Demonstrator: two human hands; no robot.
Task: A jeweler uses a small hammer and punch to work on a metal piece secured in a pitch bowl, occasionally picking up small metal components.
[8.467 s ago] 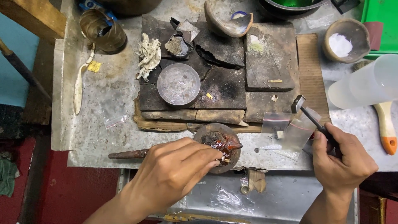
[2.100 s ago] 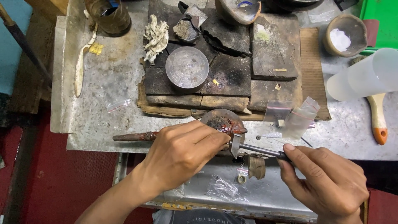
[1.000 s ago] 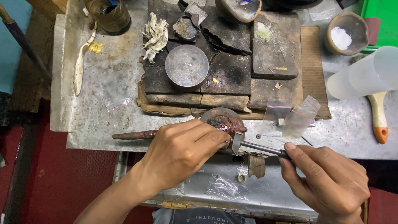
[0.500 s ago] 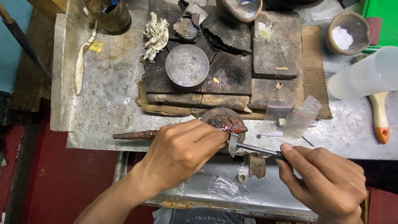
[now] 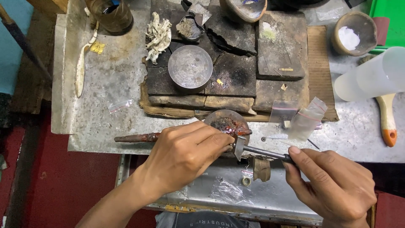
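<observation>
seen from above, looking down at a worn metal workbench (image 5: 105, 84). left hand (image 5: 185, 154) curled over the near edge of a round block topped with dark red wax (image 5: 228, 125), fingertips pinched on something too small to make out. right hand (image 5: 333, 185) gripping the dark handle of a small hammer (image 5: 257, 151), its square head just beside the left fingertips. beyond the left hand, a shallow round metal dish (image 5: 190, 68) on charred blocks (image 5: 236, 80). beyond the right hand, small clear bags (image 5: 299, 120).
</observation>
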